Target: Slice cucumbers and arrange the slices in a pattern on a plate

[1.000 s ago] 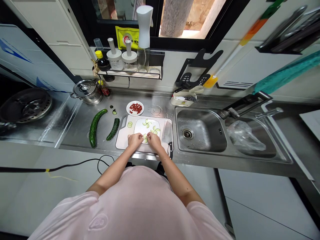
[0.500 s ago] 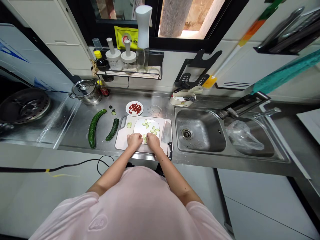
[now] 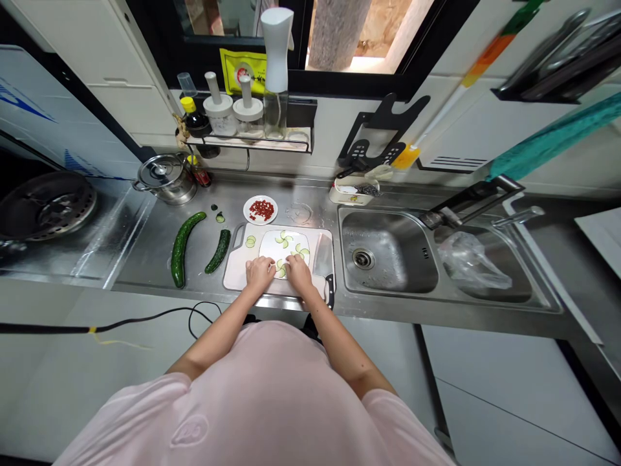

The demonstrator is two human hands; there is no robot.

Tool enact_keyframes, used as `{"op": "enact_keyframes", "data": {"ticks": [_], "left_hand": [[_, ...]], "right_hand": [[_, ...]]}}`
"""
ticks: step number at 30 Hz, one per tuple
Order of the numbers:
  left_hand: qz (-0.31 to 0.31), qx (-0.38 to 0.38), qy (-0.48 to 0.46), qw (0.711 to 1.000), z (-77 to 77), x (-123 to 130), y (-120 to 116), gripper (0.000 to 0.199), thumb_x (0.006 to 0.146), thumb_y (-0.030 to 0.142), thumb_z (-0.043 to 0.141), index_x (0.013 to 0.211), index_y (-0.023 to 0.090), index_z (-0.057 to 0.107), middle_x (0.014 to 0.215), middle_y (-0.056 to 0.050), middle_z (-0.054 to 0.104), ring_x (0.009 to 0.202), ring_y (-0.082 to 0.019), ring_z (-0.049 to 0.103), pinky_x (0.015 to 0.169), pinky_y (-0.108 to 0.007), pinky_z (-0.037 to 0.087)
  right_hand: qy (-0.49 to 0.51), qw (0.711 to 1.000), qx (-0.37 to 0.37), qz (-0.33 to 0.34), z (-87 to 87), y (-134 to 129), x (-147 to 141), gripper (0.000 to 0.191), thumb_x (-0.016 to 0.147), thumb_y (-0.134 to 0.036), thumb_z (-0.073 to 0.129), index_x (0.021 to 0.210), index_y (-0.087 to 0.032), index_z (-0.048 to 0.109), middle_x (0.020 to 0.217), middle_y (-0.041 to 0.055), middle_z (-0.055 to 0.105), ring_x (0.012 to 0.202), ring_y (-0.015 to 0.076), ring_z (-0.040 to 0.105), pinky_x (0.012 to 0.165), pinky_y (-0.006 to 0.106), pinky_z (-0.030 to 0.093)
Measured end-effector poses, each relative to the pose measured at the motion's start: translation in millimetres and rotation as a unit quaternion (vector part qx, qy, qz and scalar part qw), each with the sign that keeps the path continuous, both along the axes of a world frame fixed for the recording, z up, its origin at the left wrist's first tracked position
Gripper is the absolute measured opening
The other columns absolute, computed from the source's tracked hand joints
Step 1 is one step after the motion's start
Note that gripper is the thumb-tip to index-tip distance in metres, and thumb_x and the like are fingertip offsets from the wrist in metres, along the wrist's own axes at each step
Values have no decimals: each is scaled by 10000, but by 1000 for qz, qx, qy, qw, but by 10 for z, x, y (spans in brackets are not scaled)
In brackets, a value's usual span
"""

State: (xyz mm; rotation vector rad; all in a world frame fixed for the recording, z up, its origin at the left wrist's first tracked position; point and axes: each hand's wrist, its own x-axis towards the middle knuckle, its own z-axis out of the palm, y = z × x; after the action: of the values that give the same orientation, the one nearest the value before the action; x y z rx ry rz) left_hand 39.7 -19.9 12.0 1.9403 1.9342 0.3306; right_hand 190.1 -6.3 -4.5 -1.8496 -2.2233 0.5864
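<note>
Both hands rest at the front of a white oval plate (image 3: 284,246), which lies on a pale pink cutting board (image 3: 237,268). My left hand (image 3: 260,272) and my right hand (image 3: 299,272) have their fingertips among thin cucumber slices (image 3: 284,241) laid in fan shapes, and the fingers hide some slices. A cleaver (image 3: 323,255) lies along the board's right side, next to my right hand. Left of the board lie a whole cucumber (image 3: 180,249) and a shorter cucumber piece (image 3: 218,251). A small plate of chopped red food (image 3: 261,210) stands behind the board.
A steel pot (image 3: 165,179) and a stove burner (image 3: 46,208) sit to the left. A steel sink (image 3: 385,249) lies right of the board, with a plastic bag (image 3: 473,262) in its second basin. A shelf of bottles and jars (image 3: 247,147) runs along the back.
My hands have stayed at the plate's front with only slight finger movement. The whole view has shifted a little.
</note>
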Motion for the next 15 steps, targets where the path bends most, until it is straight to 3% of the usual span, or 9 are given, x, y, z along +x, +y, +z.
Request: {"op": "enact_keyframes", "data": {"ticks": [7,15], "left_hand": [[-151,87,14,985,-122,-49,-77,249,832,185,504,991,276,673,1004,-61,602,946,-216,480,783,-342,304],[-178,125,57,974,-233,-77,-81,249,854,200,501,1004,295,675,962,-58,603,911,-206,470,762,-346,310]], "right_hand": [[2,1000,2,19,9,-62,25,210,927,-239,402,966,-176,598,978,80,527,854,174,479,703,256,358],[-37,999,11,26,-16,-62,-7,223,936,-249,389,943,-189,604,964,71,525,854,171,459,660,242,327]]}}
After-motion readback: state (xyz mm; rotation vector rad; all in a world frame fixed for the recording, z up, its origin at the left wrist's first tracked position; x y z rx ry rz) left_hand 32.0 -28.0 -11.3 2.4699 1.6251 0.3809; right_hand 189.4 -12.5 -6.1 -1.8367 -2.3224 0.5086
